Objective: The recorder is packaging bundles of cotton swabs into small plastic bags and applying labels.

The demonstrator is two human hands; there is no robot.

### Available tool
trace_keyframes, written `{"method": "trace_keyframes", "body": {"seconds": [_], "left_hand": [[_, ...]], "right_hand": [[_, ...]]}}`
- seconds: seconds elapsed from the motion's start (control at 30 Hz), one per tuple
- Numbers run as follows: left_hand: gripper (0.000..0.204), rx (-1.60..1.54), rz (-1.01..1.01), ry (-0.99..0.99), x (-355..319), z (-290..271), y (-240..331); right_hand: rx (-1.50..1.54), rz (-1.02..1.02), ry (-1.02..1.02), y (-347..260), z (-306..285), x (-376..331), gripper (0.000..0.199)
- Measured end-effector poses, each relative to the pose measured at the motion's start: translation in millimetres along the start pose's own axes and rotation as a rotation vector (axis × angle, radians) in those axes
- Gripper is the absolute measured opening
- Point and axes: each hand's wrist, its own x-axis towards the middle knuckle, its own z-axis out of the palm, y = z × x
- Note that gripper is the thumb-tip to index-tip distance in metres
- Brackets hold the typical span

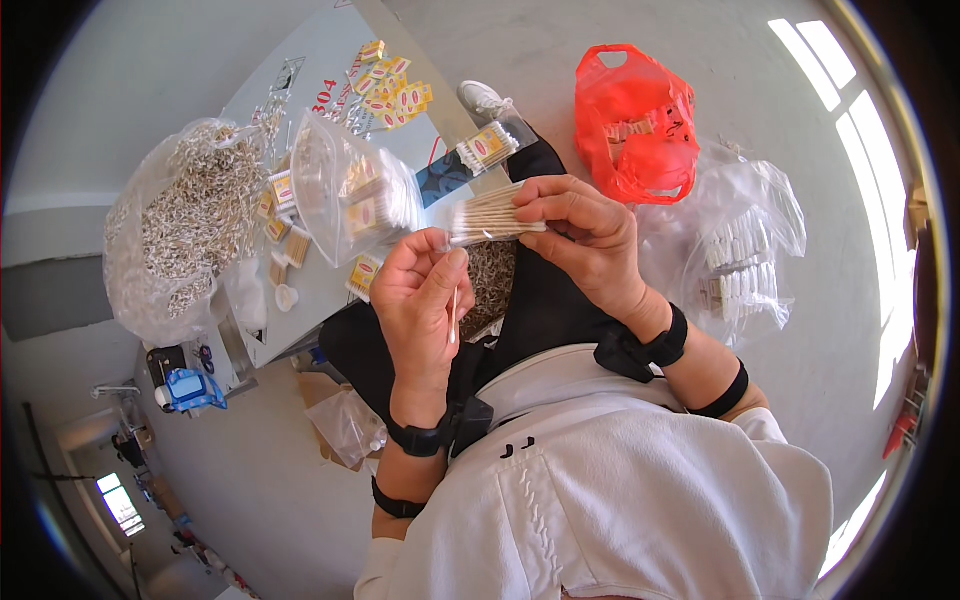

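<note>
In front of me, my right hand (590, 235) grips a flat bundle of cotton swabs (490, 215) with wooden sticks, seemingly in a clear sleeve. The thumb and fingertips of my left hand (415, 300) are pinched together at the bundle's left end. A single cotton swab (454, 318) points down from that hand. Just beyond, a clear plastic bag (335, 190) of packed swabs with yellow-and-white labels stands on the table. One labelled swab pack (487, 147) lies at the table's right corner.
On the metal-topped table (262, 75) lie many yellow-and-white label cards (395, 95). A big clear bag (185, 225) of loose swabs bulges at the left. Loose swabs (490, 280) also fill something between my legs. On the floor at right are a red plastic bag (640, 160) and clear bags (740, 250) of packs.
</note>
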Motion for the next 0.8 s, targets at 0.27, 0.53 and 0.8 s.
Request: {"method": "trace_keyframes", "body": {"seconds": [0.27, 0.53, 0.8], "left_hand": [[0.007, 0.058, 0.016, 0.036, 1.9, 1.1, -0.9], [0.006, 0.136, 0.023, 0.066, 1.7, 2.9, -0.5], [0.011, 0.119, 0.123, 0.105, 1.5, 4.4, -5.9]], "right_hand": [[0.147, 0.059, 0.046, -3.7, 6.2, 0.8, 0.023], [0.222, 0.149, 0.075, -0.6, 7.3, 1.4, 0.022], [0.195, 0.158, 0.09, 0.1, 11.8, 2.3, 0.02]]}}
